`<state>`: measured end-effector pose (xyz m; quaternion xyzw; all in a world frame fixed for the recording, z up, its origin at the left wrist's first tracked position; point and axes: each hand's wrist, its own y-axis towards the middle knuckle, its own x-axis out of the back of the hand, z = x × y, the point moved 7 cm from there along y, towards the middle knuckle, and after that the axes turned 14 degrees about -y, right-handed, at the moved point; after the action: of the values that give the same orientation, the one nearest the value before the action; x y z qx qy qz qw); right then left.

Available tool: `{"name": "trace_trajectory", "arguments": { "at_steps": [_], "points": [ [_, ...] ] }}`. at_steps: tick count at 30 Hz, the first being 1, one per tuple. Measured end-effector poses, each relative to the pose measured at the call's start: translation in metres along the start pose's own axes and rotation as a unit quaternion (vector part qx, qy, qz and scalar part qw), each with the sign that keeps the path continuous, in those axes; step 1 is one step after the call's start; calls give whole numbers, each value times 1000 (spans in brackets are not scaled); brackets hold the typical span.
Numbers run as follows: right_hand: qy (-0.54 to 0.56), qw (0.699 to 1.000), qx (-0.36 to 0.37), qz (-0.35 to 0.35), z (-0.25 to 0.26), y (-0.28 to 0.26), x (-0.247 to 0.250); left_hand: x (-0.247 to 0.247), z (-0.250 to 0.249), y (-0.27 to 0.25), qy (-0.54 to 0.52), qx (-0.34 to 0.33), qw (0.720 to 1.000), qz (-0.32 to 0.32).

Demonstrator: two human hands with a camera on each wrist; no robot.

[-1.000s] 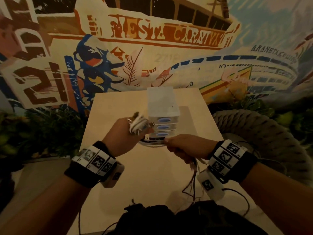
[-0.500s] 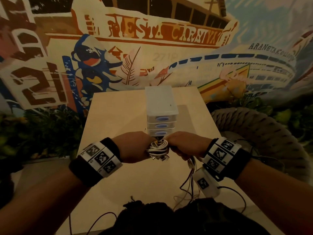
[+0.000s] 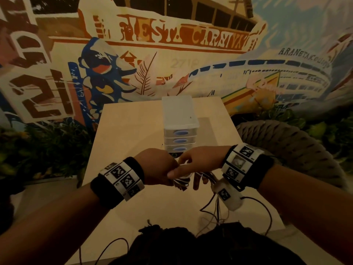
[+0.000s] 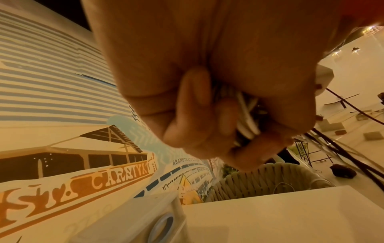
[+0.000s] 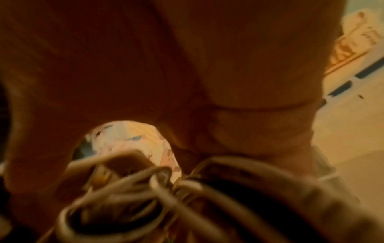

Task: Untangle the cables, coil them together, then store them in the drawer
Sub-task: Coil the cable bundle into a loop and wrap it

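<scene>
White coiled cable bundle (image 3: 181, 180) sits just near of small white plastic drawer unit (image 3: 179, 123). My left hand (image 3: 156, 167) clenches coil; right hand (image 3: 200, 161) pinches it too. I judge: keep loops tight, tuck trailing ends.

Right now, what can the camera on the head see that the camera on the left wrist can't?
Only the head view shows both wrists with their patterned bands, the right hand, and the whole drawer unit with three closed drawers on the table. Only the left wrist view shows up close how the left hand curls its fingers around the white cables. Both show the left hand, the cables, the drawer unit, the table, the painted wall and the woven chair.
</scene>
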<state>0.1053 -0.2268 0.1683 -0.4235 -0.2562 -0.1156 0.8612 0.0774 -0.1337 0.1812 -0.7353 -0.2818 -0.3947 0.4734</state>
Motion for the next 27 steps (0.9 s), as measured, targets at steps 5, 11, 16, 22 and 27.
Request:
{"name": "trace_trajectory", "arguments": {
  "at_steps": [5,11,16,22,27],
  "points": [
    [-214,974,-12,-67,4,21,-4,4,-1,6,29,23,999,-20],
    [-88,994,7,-63,1,22,-15,1,1,5,45,46,998,-21],
    [38,999,15,23,9,9,-13,10,-6,0,73,35,996,-25],
    [-34,999,11,-41,17,13,-19,16,-11,0,88,63,994,-25],
    [-51,996,2,-77,13,7,-17,16,-4,-8,65,41,995,-56]
  ]
}}
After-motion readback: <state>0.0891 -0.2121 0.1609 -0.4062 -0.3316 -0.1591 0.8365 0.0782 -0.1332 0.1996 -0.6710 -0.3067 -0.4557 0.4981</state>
